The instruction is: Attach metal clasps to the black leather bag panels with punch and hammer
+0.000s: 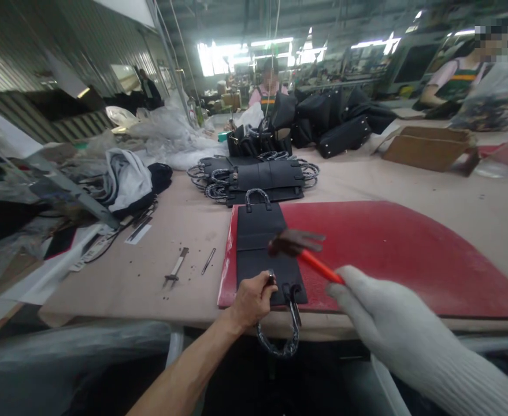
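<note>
My bare left hand pinches a small dark metal punch upright on the near end of a black leather bag panel. In a white knitted glove, my right hand grips the orange handle of a claw hammer, its head raised over the panel and slightly blurred. The panel lies on a red board. A plastic-wrapped handle loops off its near end past the table edge, and another wrapped handle is at the far end.
Black panels with wrapped handles are stacked beyond the board, with black bags behind. A caliper-like tool and a thin metal rod lie left. A cardboard box stands right. Two people sit across the tables.
</note>
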Demonstrator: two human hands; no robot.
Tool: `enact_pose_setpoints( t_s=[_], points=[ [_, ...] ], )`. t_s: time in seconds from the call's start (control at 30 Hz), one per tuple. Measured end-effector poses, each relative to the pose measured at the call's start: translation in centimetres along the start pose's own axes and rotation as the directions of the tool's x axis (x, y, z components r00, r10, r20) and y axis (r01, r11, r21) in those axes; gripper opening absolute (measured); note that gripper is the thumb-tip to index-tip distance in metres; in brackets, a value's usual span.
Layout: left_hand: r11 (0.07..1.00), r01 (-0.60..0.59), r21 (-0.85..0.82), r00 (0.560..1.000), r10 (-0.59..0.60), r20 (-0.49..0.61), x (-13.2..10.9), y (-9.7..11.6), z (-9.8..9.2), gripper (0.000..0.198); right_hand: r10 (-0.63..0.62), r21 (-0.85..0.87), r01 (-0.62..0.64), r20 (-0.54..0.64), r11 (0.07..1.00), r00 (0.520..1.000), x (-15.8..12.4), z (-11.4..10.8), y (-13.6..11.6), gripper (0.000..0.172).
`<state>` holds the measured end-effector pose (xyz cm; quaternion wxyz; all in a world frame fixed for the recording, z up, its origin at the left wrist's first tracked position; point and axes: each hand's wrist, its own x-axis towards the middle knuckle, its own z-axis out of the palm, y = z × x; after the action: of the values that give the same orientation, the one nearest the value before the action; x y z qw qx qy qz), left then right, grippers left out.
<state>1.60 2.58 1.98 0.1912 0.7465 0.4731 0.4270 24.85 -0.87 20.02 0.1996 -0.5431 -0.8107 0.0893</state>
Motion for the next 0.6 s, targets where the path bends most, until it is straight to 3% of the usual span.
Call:
enact_pose_setpoints(
  t_s=[0.07,0.13,0.17,0.27,0.3,0.47,0.53,0.6],
  points=[
    [1.0,0.002,0.009,1.0,-0.002,0.013,0.0,-0.1,0.0,0.013,0.0,0.126,0.024,-0.182,0.992,0.983,0.1,-0.9,-0.6,0.03],
    [1.0,0.006,0.025,1.0,-0.006,0.017,-0.1,-0.1,0.0,0.012,-0.011,0.156,0.05,-0.242,0.987,0.97,0.0,-0.8,-0.7,0.032],
    [1.0,0.007,0.029,1.0,-0.007,0.021,-0.1,-0.2,0.1,0.012,-0.022,0.109,0.044,-0.203,0.993,0.979,-0.1,-0.4,-0.4,0.033],
    [1.0,0.004,0.026,1.0,-0.004,0.023,0.0,-0.2,0.1,0.012,-0.003,-0.129,0.012,0.071,0.992,0.997,-0.2,0.5,0.5,0.03],
    [1.0,0.0,0.026,1.0,0.0,0.021,0.0,-0.2,0.1,0.012,0.007,-0.16,0.009,0.099,0.987,0.995,-0.1,0.4,0.6,0.029],
    [0.999,-0.011,0.05,1.0,0.011,0.006,0.0,-0.2,0.1,0.011,0.043,0.106,-0.02,-0.222,0.994,0.974,0.2,-0.9,-0.4,0.031],
    [0.998,-0.01,0.06,1.0,0.01,0.009,0.0,-0.3,0.1,0.011,0.042,0.042,-0.038,-0.106,0.998,0.993,0.0,-0.3,-0.1,0.031],
    [0.998,-0.007,0.064,1.0,0.006,0.014,-0.1,-0.4,0.1,0.012,0.071,-0.101,-0.059,0.124,0.993,0.99,-0.3,0.8,0.9,0.029]
  ],
)
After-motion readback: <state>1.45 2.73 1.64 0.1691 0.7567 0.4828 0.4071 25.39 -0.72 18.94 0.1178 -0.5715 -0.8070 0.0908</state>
